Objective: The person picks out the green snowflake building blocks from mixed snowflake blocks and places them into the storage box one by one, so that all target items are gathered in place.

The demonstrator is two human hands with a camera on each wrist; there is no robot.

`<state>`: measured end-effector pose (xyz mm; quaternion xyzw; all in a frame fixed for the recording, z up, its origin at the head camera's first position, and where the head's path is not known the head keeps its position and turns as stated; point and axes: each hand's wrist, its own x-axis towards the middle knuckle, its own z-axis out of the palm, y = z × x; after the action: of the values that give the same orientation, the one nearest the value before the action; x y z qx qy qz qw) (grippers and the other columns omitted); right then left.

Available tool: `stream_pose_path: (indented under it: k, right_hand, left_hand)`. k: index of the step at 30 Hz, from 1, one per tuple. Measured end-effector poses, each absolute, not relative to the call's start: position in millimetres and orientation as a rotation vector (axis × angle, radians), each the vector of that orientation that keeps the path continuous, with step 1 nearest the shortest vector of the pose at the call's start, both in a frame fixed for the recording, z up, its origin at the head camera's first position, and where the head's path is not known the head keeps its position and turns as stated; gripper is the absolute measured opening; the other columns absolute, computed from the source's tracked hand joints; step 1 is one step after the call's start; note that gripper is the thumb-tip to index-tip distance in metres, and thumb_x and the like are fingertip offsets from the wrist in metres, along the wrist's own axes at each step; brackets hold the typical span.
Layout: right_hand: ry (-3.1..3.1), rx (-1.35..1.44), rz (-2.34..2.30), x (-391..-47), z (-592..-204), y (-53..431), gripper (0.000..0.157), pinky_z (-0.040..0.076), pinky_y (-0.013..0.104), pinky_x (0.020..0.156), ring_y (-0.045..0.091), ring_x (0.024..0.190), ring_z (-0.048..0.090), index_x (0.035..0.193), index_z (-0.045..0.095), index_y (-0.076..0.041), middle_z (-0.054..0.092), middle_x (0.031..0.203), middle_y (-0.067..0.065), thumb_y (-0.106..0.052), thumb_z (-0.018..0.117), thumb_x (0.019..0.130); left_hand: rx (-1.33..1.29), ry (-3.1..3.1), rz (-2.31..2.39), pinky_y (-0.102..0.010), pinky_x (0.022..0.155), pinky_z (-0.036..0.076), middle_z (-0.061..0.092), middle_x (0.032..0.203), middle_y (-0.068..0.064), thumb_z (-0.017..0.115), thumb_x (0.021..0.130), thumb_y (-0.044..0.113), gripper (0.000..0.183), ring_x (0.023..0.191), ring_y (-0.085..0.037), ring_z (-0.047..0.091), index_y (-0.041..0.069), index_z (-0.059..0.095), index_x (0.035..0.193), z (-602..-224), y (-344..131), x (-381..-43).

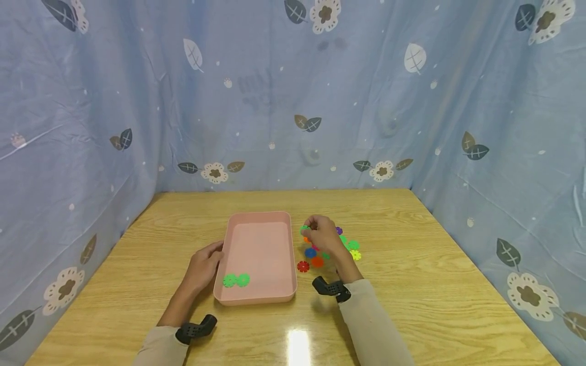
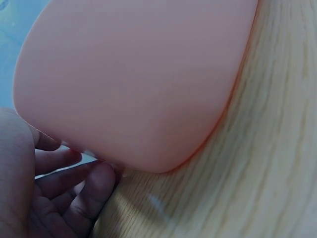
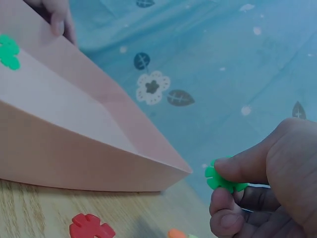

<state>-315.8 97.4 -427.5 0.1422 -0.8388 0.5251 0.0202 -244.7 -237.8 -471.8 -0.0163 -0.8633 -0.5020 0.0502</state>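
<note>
A shallow pink tray (image 1: 261, 254) lies on the table, with two green notched plastic discs (image 1: 236, 280) side by side near its front left corner. At its left side my left hand (image 1: 204, 265) grips the rim, the thumb over the edge and the other fingers (image 2: 64, 198) against the outer wall. Just right of the tray, my right hand (image 1: 326, 238) pinches a green notched plastic disc (image 3: 214, 178) between thumb and fingers. Several more discs lie under and around that hand, including a red disc (image 1: 303, 266), a blue disc (image 1: 311, 252) and a yellow disc (image 1: 355, 254); some are partly hidden.
The wooden table (image 1: 412, 295) reaches back to a blue patterned curtain (image 1: 256, 91), which also hangs along both sides. A black wrist mount (image 1: 196, 329) sits on the left wrist and another mount (image 1: 331, 287) on the right.
</note>
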Motion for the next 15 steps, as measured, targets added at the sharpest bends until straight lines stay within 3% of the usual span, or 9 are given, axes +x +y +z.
stream_pose_path:
  k: [15]
  right_hand:
    - [-2.549,0.464,1.705,-315.7,-423.5,96.1,0.009,0.047,0.028,0.055,0.018,0.057,0.052,0.099,0.063,-0.004,0.057,0.075,0.007,-0.004,0.07,0.094]
  left_hand:
    - [-0.067,-2.624,-1.515,-0.053,0.107,0.046,0.054,0.145,-0.024,0.04,0.107,0.021,0.048,0.131,-0.04,0.055,-0.001,0.046,0.15,-473.6,-238.5,-244.9]
